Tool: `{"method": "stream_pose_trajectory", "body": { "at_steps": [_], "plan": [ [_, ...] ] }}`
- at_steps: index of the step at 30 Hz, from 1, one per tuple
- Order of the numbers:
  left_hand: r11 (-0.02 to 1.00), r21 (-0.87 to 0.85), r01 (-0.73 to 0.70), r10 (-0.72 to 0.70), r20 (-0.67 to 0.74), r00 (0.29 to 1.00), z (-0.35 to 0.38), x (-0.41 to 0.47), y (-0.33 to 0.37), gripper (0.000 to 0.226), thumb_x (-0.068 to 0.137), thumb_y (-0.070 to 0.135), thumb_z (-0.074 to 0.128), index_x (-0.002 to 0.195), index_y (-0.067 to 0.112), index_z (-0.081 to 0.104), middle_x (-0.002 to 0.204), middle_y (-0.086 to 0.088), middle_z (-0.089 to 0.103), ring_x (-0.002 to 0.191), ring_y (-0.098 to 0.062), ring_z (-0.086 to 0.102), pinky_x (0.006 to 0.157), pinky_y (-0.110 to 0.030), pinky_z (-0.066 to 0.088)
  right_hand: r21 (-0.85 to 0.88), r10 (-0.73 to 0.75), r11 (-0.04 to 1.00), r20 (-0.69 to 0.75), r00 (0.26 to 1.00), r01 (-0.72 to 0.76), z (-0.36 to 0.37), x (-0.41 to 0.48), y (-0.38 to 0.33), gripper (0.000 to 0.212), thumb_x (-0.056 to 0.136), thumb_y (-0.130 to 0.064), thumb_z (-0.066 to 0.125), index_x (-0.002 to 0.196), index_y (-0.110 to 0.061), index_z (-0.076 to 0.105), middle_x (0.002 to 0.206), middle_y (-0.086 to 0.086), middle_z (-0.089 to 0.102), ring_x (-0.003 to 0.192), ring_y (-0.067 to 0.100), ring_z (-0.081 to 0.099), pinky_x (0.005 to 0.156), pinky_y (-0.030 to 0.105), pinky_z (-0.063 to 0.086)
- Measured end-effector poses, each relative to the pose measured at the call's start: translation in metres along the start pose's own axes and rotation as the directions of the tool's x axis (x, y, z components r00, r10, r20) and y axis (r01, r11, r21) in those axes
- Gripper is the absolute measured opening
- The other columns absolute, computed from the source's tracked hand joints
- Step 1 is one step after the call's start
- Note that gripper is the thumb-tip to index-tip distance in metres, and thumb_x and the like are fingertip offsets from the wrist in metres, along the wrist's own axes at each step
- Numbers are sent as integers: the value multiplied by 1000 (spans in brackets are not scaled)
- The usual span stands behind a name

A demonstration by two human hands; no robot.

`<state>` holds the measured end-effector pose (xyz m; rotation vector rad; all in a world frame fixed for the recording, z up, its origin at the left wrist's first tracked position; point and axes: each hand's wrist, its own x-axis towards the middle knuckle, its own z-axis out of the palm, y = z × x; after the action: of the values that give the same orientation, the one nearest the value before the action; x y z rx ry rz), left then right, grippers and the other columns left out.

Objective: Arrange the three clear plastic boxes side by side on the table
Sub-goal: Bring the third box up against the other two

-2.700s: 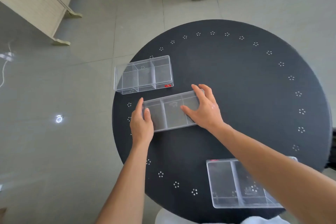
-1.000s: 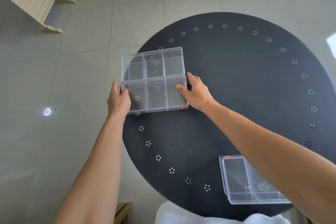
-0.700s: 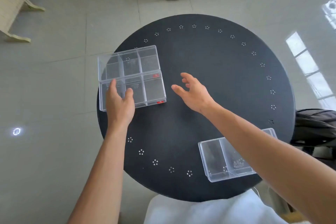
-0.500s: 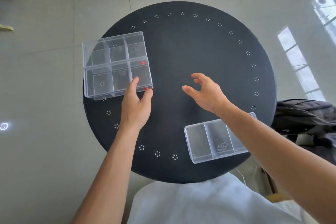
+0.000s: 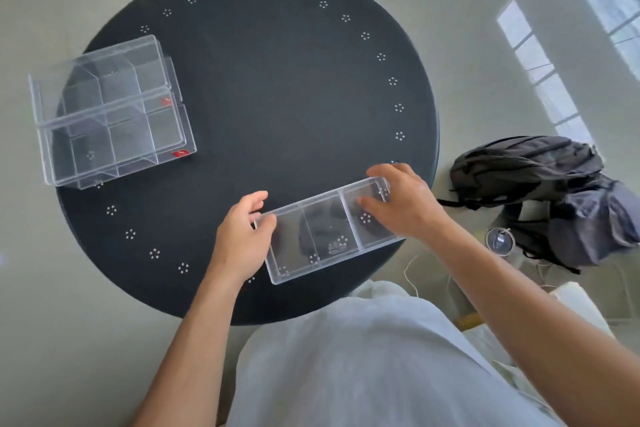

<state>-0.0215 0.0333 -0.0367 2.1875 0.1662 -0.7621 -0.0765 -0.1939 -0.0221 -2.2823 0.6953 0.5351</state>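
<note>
Two clear plastic boxes with three compartments each lie touching along their long sides at the left edge of the round black table [image 5: 277, 87]: the far box [image 5: 104, 80] and the near box [image 5: 121, 146], which has a red label. The third clear box [image 5: 329, 232] lies tilted near the table's front right edge. My left hand [image 5: 242, 239] grips its left end. My right hand [image 5: 401, 204] grips its right end, fingers over the far rim and inside the right compartment.
A dark backpack [image 5: 540, 198] lies on the tiled floor right of the table, with a round clear lid or cup [image 5: 498, 241] and a white cable beside it. My white clothing [image 5: 363, 364] fills the bottom of the view.
Both hands left the pair of boxes at the left and moved to the third box near the front right, where they now hold its two ends. The view swung to the right.
</note>
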Motion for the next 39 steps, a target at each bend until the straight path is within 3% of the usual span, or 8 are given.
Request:
{"method": "stream_pose_trajectory", "body": {
  "at_steps": [7,14,17,19,25,29,35,39],
  "plan": [
    [988,-33,151,-154,-153,976,16,-10,-7,29,93,28,58,122,27,61,113,3,64,98,-22,66,86,-34,49,111,-3,994,100,995,-8,2,-12,26,61,90,-31,60,144,-28,33,140,6,42,120,25,47,87,23,30],
    [971,-156,181,-211,-210,955,17,-10,-15,27,91,26,60,118,26,61,112,2,67,104,-21,64,87,-38,53,169,-8,986,131,991,-14,1,-5,17,63,88,-35,59,145,-28,32,142,6,44,128,25,44,90,24,31],
    [954,-234,185,-237,-219,946,10,-9,-23,24,91,24,59,115,27,61,111,2,68,102,-20,65,78,-35,55,209,11,977,139,990,-41,4,-2,11,62,88,-36,59,144,-30,32,143,6,44,123,27,49,99,36,44],
    [941,-284,183,-253,-236,938,3,-10,-30,23,91,20,58,113,26,62,109,2,69,102,-19,65,87,-38,54,222,13,974,135,991,-43,9,0,4,61,89,-35,58,144,-29,33,143,3,47,124,26,50,101,40,44],
    [916,-354,189,-294,-272,916,-38,-8,-58,23,90,16,58,108,27,65,106,4,70,101,-17,66,92,-39,53,356,27,932,117,993,-67,39,4,-35,47,90,-24,56,136,-23,45,128,-8,59,113,16,59,77,24,44],
    [897,-407,173,-310,-300,902,-75,-2,-76,21,93,15,56,111,25,63,106,5,67,94,-9,64,83,-30,49,476,78,872,104,991,-118,65,6,-69,34,89,-21,55,123,-22,54,116,-11,64,98,7,60,59,14,40],
    [863,-481,152,-334,-320,887,-124,10,-101,32,92,16,55,122,22,65,110,3,70,99,-17,66,75,-27,49,496,24,863,146,989,-94,103,12,-119,30,89,-17,53,117,-25,60,114,-9,68,103,11,63,67,15,44],
    [855,-503,129,-329,-331,884,-152,19,-113,33,91,14,55,119,24,67,106,6,71,89,-8,66,74,-24,48,477,-43,877,180,983,-49,122,19,-151,36,86,-15,51,116,-31,62,114,-13,68,105,9,64,88,26,49]
  ]
}}
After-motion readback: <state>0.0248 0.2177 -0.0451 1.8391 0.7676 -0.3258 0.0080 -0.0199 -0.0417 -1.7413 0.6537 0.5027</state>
